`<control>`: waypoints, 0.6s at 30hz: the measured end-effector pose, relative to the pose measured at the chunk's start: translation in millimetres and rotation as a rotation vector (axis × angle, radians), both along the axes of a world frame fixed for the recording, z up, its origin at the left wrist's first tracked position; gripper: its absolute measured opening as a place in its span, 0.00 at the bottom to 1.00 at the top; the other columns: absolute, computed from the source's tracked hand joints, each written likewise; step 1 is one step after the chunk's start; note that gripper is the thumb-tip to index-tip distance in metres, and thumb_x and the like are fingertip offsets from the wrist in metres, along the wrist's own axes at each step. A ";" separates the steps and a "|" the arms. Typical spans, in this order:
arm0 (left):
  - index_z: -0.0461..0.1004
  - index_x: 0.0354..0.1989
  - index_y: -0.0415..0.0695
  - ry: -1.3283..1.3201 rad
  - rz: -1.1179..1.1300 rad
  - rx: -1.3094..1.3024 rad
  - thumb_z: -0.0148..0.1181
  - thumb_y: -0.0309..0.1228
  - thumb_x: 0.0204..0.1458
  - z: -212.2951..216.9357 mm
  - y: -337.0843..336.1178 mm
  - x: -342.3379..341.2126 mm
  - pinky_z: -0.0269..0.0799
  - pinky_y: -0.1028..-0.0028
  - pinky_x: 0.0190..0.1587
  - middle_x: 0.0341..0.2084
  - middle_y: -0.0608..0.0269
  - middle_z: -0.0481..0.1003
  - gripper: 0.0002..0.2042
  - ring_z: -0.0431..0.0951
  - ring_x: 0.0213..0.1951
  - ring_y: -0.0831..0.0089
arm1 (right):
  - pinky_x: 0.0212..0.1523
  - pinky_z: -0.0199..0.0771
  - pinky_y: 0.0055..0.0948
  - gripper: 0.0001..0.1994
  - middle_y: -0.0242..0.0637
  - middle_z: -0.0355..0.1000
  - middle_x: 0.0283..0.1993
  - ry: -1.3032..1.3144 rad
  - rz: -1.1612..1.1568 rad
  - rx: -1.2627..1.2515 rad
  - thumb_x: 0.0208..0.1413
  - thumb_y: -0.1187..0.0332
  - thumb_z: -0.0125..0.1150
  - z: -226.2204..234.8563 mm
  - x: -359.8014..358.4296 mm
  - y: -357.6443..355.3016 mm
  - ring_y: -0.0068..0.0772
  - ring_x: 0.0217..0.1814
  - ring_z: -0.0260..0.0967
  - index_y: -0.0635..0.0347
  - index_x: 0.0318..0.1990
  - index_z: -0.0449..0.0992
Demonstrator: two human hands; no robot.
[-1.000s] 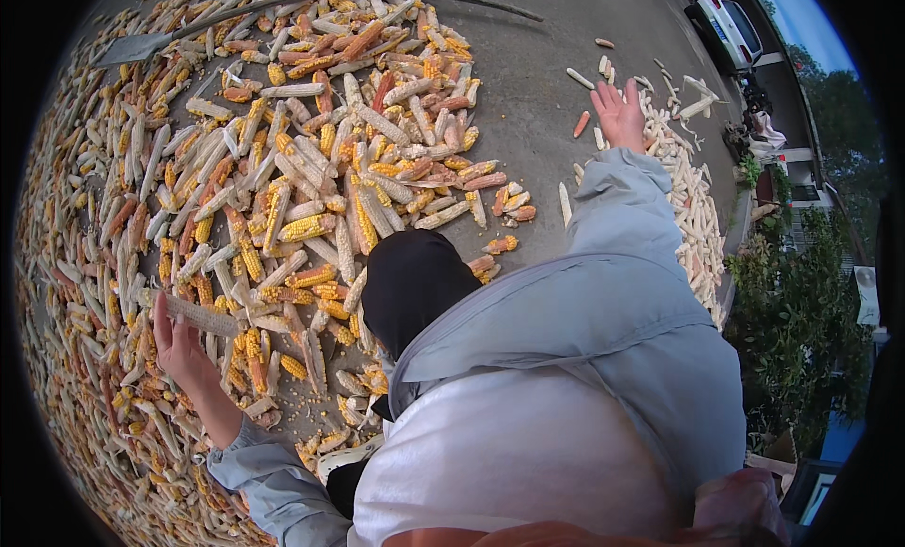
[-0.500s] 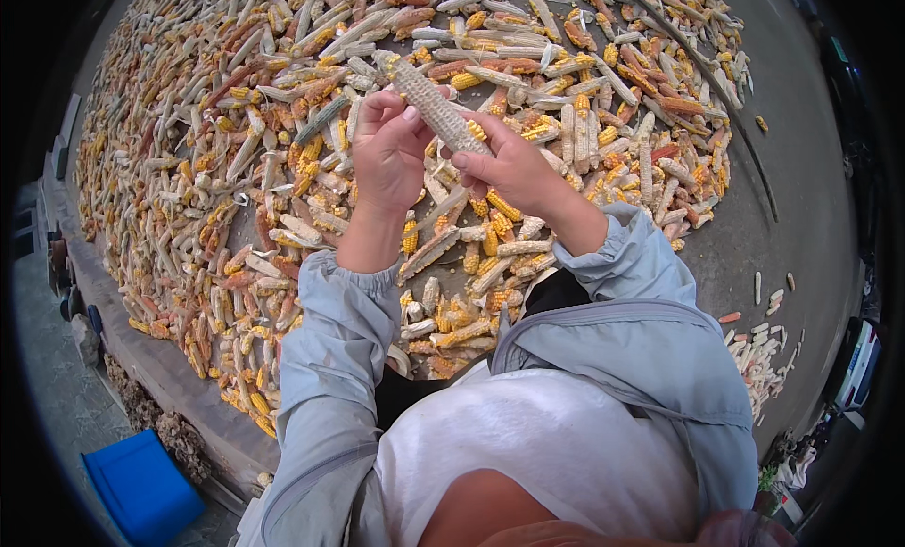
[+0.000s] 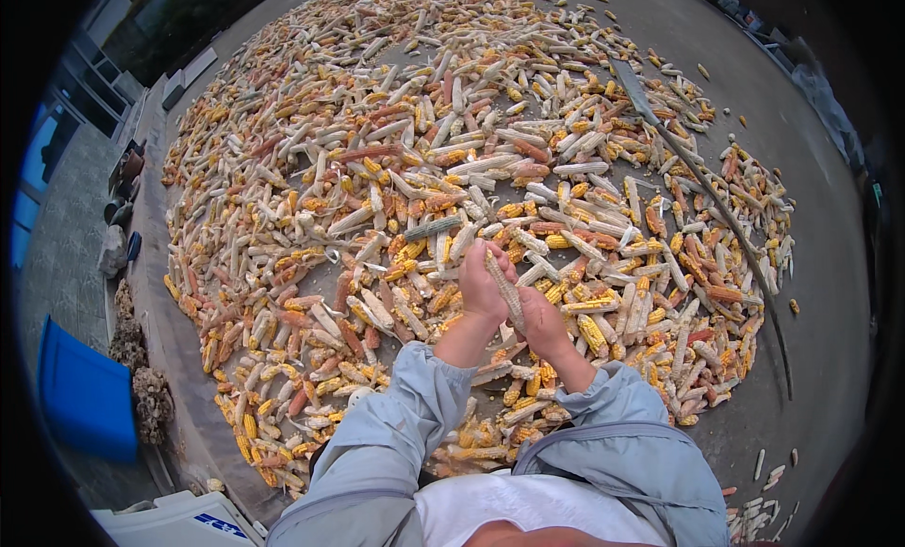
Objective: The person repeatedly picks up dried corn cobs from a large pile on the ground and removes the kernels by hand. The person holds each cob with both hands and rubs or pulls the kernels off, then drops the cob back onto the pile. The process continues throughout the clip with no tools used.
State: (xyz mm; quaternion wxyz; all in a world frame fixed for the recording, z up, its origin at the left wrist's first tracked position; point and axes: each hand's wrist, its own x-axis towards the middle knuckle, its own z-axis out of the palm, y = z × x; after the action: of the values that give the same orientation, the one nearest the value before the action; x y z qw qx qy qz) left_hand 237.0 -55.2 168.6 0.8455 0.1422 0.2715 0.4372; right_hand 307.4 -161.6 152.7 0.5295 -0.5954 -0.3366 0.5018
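Note:
Between my hands is a pale corn cob [image 3: 504,281], mostly bare of kernels on the side I see. My left hand [image 3: 484,288] wraps round its far part, with the thumb side toward the cob. At its near end my right hand [image 3: 544,323] grips it, fingers partly hidden. Beneath and around both hands spreads a wide heap of corn cobs [image 3: 377,217], some still bearing yellow or orange kernels, others stripped pale.
A long-handled tool [image 3: 726,212] with a flat blade lies across the heap's right side. Several pale cobs [image 3: 754,519] lie apart at lower right. A blue bin [image 3: 85,391] stands at left, near clumps of dry brown matter [image 3: 151,406] and a white box-like object [image 3: 179,521].
The view has tilted up, showing more of the far heap and the tool's blade. My hands now appear lower in the picture, and the cob has turned to point more upright between them.

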 end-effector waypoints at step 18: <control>0.64 0.28 0.45 -0.413 -0.286 0.124 0.43 0.47 0.56 1.1 22.4 -5.3 0.61 0.74 0.26 0.18 0.68 0.62 0.17 0.63 0.21 0.76 | 0.52 0.62 0.32 0.29 0.42 0.58 0.59 0.266 0.073 0.017 0.60 0.49 0.42 -4.0 34.2 -13.1 0.33 0.58 0.58 0.58 0.63 0.53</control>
State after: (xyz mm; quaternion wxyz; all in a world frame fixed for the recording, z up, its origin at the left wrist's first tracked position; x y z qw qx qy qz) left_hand 231.7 -32.8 169.7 0.9259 0.1385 0.0428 0.3487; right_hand 341.6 -174.7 148.7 0.5559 -0.5065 -0.2892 0.5923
